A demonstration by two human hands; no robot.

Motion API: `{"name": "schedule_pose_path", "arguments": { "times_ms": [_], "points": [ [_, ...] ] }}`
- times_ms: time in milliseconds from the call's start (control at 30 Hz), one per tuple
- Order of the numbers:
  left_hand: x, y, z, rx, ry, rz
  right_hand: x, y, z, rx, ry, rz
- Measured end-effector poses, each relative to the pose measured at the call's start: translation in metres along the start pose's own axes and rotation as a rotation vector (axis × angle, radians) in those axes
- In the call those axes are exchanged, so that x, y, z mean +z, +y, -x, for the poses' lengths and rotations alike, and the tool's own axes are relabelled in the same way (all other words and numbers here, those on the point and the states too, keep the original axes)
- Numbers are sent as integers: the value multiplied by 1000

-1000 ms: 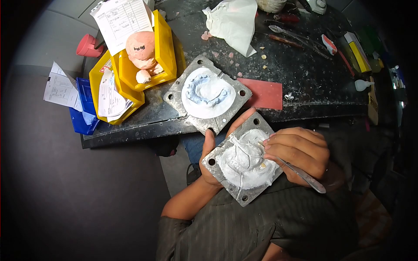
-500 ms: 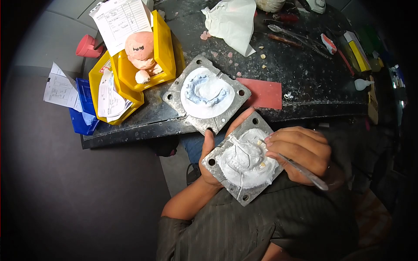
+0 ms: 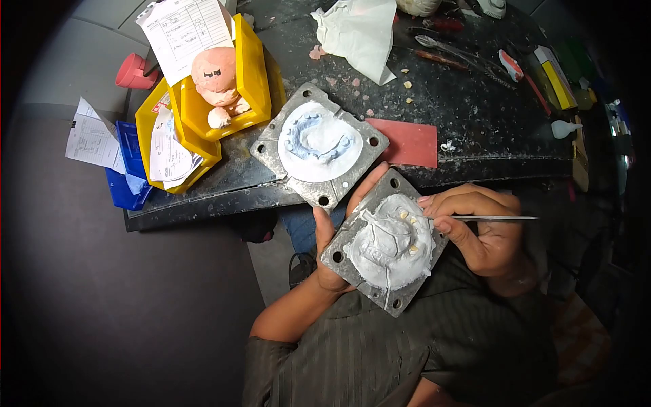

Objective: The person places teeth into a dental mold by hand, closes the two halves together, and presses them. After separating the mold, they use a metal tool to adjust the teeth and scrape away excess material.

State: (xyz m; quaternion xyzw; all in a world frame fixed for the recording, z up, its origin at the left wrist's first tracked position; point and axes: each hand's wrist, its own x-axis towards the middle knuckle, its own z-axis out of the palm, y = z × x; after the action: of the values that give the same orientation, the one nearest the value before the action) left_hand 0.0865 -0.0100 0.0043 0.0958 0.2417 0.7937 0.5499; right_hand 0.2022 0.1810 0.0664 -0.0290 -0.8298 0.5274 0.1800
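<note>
My left hand (image 3: 330, 254) grips the left side of a square metal flask half (image 3: 337, 272), its thumb on the near edge and fingers behind. White plaster (image 3: 384, 268) fills this flask half, with several small yellowish teeth (image 3: 413, 249) set in it. My right hand (image 3: 483, 227) pinches a thin metal tool (image 3: 505, 218), whose tip is at the plaster's right edge near the teeth. Above, a second metal flask half (image 3: 268, 147) lies on the dark table, holding white plaster with a bluish arch-shaped ridge (image 3: 294, 141).
Behind the second flask half lies a red sheet (image 3: 412, 144). Yellow bins (image 3: 258, 102) with papers and pink plaster stand at left, beside a blue bin (image 3: 124, 193). A white cloth (image 3: 356, 37), pliers-like tools (image 3: 451, 49) and a red-handled brush (image 3: 510, 66) lie farther back.
The held flask half has tilted and shifted slightly right. My right hand has turned, so the tool now points level across instead of slanting down to the right.
</note>
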Motion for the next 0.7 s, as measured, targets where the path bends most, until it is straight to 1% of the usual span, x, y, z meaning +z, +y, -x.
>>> {"name": "schedule_pose_path", "arguments": {
  "times_ms": [67, 400, 700],
  "points": [
    [2, 1, 0, 2, 42, -41, 1, 0, -1, -2, 5, 25],
    [0, 2, 0, -19, 33, -97, 4, 3, -5, -52, 5, 78],
    [-6, -1, 1, 25, 37, -113, 5, 5, -7, -75, 6, 78]
  ]
}}
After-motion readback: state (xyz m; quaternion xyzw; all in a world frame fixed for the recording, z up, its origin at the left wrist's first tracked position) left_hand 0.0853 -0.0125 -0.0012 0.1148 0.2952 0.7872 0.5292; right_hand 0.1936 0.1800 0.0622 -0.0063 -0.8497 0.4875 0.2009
